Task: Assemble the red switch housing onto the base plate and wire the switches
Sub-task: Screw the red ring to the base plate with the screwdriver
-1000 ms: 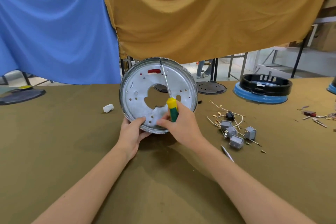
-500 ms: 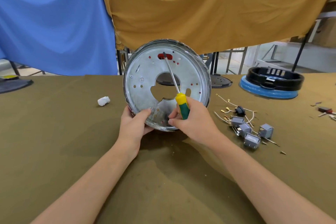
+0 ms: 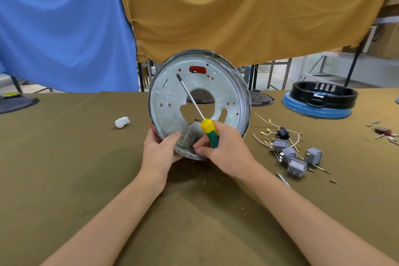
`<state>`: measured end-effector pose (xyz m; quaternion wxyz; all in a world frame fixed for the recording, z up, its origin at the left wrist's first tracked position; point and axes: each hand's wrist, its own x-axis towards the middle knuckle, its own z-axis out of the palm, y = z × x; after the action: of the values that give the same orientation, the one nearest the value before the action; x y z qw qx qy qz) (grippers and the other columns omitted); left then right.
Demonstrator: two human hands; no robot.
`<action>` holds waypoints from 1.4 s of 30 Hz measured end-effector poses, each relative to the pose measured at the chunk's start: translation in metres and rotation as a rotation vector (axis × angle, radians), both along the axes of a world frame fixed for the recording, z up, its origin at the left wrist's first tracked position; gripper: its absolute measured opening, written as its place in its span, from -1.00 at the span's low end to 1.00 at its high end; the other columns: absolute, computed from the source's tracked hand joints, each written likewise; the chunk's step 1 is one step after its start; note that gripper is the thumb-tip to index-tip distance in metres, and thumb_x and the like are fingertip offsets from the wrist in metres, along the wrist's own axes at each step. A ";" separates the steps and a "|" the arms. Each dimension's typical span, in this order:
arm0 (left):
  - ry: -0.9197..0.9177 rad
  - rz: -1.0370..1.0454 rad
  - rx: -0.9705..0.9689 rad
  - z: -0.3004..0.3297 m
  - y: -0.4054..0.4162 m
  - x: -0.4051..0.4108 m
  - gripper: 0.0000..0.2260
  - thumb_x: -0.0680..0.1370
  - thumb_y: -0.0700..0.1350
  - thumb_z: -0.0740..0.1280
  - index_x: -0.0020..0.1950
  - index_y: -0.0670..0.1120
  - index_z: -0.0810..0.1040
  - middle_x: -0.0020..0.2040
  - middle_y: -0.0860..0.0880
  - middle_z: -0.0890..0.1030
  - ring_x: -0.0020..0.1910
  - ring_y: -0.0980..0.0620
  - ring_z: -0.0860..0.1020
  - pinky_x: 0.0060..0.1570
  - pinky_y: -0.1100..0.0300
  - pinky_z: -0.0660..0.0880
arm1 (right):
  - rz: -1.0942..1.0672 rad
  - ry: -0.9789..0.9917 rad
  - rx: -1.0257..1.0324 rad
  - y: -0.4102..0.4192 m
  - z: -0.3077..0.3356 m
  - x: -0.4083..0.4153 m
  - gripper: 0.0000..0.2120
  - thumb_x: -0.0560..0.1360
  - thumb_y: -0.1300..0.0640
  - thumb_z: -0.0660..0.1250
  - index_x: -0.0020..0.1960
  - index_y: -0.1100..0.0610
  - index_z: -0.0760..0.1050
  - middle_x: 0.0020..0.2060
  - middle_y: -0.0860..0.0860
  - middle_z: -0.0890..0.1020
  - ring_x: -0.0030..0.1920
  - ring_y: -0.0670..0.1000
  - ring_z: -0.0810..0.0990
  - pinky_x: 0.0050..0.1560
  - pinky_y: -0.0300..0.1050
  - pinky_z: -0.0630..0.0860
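Right now, grips first:
right hand: right hand [image 3: 228, 149] wrapped round the yellow-green handle of the screwdriver [image 3: 209, 132], fingers curled tight on it, fingertips also touching the plate's lower face.
screwdriver shaft: runs up-left across the plate's central opening; tip sits at upper left of the plate face, just beside a small hole. Whether the tip is seated in a screw, cannot tell.
left hand: left hand [image 3: 160, 153] grips the lower left rim of the base plate [image 3: 233, 90], thumb pressed on the inner face, other fingers behind and hidden.
base plate: round, silver metal, held up on edge, tilted toward the camera, lower edge near the table; large cut-out in the middle, many small holes.
red switch housing: red switch housing [image 3: 197, 69] sits behind the plate, showing through a slot near the top and through several small holes; a red edge also peeks out at lower left by the left hand.
switches: grey switches [image 3: 297, 167] in a loose cluster on the table, right of the right hand, apart from it.
wires: wires with brass terminals [image 3: 268, 130] lie just beyond the switches, with a small black part among them.
table: olive-brown cloth-covered table [image 3: 86, 179].
other: white crumpled wad [image 3: 122, 122] left of the plate; black ring on blue base [image 3: 321, 99] far right; blue cloth [image 3: 62, 28] and mustard cloth [image 3: 237, 11] hang behind.
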<state>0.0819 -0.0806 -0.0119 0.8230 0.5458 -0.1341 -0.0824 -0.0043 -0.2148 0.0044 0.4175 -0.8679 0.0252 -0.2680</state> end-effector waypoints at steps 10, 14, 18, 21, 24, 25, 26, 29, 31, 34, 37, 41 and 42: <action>-0.083 -0.025 0.108 -0.002 0.001 -0.002 -0.76 0.56 -0.27 0.35 0.18 -0.02 0.59 -0.03 -0.01 0.73 -0.09 0.00 0.71 -0.23 0.13 0.65 | -0.041 0.033 -0.070 0.000 -0.004 0.000 -0.71 0.44 0.28 0.48 0.01 -0.01 0.47 -0.25 -0.13 0.70 -0.15 -0.20 0.65 -0.17 -0.46 0.50; -0.108 -0.039 0.124 -0.001 0.003 0.000 -0.80 0.56 -0.23 0.34 0.11 0.02 0.61 -0.09 0.01 0.73 -0.13 0.02 0.71 -0.30 0.20 0.61 | -0.026 0.022 -0.234 0.004 -0.002 -0.004 -0.71 0.44 0.26 0.47 -0.02 -0.02 0.43 -0.22 -0.13 0.69 -0.13 -0.15 0.64 -0.02 -0.17 0.56; -0.077 -0.067 0.111 0.000 0.005 0.002 -0.80 0.57 -0.17 0.35 0.18 -0.01 0.60 -0.04 -0.02 0.73 -0.08 -0.01 0.71 -0.25 0.15 0.63 | -0.051 -0.007 -0.298 0.012 -0.001 -0.006 -0.73 0.47 0.23 0.45 0.08 0.03 0.46 -0.16 -0.09 0.70 -0.06 0.01 0.65 0.03 0.02 0.57; -0.056 -0.089 0.084 0.001 0.007 0.002 -0.79 0.57 -0.14 0.35 0.20 -0.03 0.60 -0.01 -0.05 0.72 -0.07 -0.03 0.71 -0.23 0.09 0.64 | -0.074 -0.041 -0.285 0.012 -0.001 -0.005 -0.75 0.47 0.24 0.45 0.05 0.03 0.47 -0.18 -0.09 0.70 -0.09 -0.04 0.66 0.02 -0.04 0.58; -0.097 -0.118 0.096 0.000 0.008 0.001 -0.81 0.57 -0.15 0.34 0.18 -0.02 0.60 0.00 -0.05 0.73 -0.05 -0.05 0.71 -0.22 0.11 0.64 | -0.073 0.020 -0.080 0.008 0.001 -0.005 -0.69 0.45 0.26 0.48 -0.06 -0.11 0.46 -0.26 -0.10 0.69 -0.17 -0.18 0.65 -0.07 -0.28 0.54; -0.115 -0.123 0.104 -0.001 0.008 0.000 -0.82 0.57 -0.16 0.35 0.16 -0.01 0.61 -0.01 -0.04 0.73 -0.05 -0.05 0.71 -0.22 0.13 0.64 | -0.070 0.051 -0.036 0.008 0.001 -0.005 -0.67 0.45 0.25 0.49 -0.08 -0.13 0.45 -0.26 -0.11 0.69 -0.18 -0.19 0.65 -0.10 -0.32 0.51; -0.134 -0.127 0.115 -0.002 0.008 0.000 -0.83 0.57 -0.16 0.35 0.14 0.00 0.61 -0.01 -0.03 0.73 -0.05 -0.04 0.71 -0.22 0.15 0.63 | -0.068 0.071 -0.032 0.007 0.001 -0.005 -0.68 0.45 0.25 0.49 -0.05 -0.12 0.46 -0.26 -0.12 0.69 -0.17 -0.19 0.64 -0.11 -0.32 0.52; -0.158 -0.121 0.137 -0.002 0.006 0.001 -0.84 0.57 -0.12 0.37 0.12 0.02 0.64 -0.01 -0.03 0.73 -0.03 -0.04 0.70 -0.11 0.09 0.63 | -0.046 0.075 -0.184 0.009 0.000 -0.005 -0.74 0.45 0.25 0.46 0.06 0.03 0.49 -0.22 -0.12 0.69 -0.11 -0.12 0.64 0.02 -0.11 0.57; -0.121 -0.107 0.117 -0.002 0.006 0.002 -0.84 0.56 -0.07 0.38 0.13 0.00 0.65 -0.02 -0.05 0.73 -0.04 -0.06 0.71 -0.16 0.10 0.63 | -0.028 0.052 -0.292 0.012 0.000 -0.006 -0.75 0.46 0.24 0.44 0.07 0.04 0.48 -0.16 -0.11 0.69 -0.05 -0.03 0.63 0.07 -0.02 0.55; -0.095 -0.094 0.102 -0.001 0.007 0.003 -0.75 0.56 0.04 0.37 0.18 -0.01 0.62 -0.02 -0.05 0.73 -0.06 -0.07 0.71 -0.23 0.13 0.64 | -0.036 -0.022 -0.318 0.013 0.002 -0.007 -0.76 0.47 0.25 0.44 0.04 0.02 0.48 -0.13 -0.08 0.69 -0.04 0.01 0.64 0.06 0.01 0.56; -0.120 -0.108 0.092 -0.001 0.010 0.001 -0.64 0.51 0.16 0.37 0.20 -0.01 0.62 0.01 -0.08 0.72 -0.04 -0.10 0.71 -0.22 0.08 0.64 | -0.055 -0.041 -0.268 0.010 0.003 -0.006 -0.80 0.46 0.26 0.45 -0.02 0.04 0.50 -0.19 -0.11 0.69 -0.09 -0.03 0.64 0.02 -0.05 0.57; -0.193 -0.151 0.120 0.002 0.010 -0.003 -0.62 0.46 0.18 0.35 0.20 0.03 0.62 0.05 -0.04 0.72 0.01 -0.05 0.70 -0.17 0.09 0.65 | 0.003 0.068 -0.007 0.005 0.006 -0.006 -0.67 0.44 0.30 0.48 -0.13 -0.10 0.46 -0.24 -0.11 0.70 -0.17 -0.17 0.65 -0.12 -0.41 0.48; -0.213 -0.164 0.121 0.002 0.010 -0.004 -0.65 0.47 0.15 0.35 0.19 0.03 0.63 0.04 -0.04 0.72 0.01 -0.04 0.70 -0.17 0.12 0.65 | -0.005 0.081 0.029 0.004 0.006 -0.006 -0.66 0.44 0.30 0.49 -0.14 -0.10 0.45 -0.23 -0.11 0.71 -0.17 -0.17 0.65 -0.12 -0.40 0.47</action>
<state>0.0780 -0.0702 -0.0100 0.7602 0.5873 -0.2597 -0.0988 -0.0107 -0.2110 0.0101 0.4279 -0.8719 0.0480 -0.2331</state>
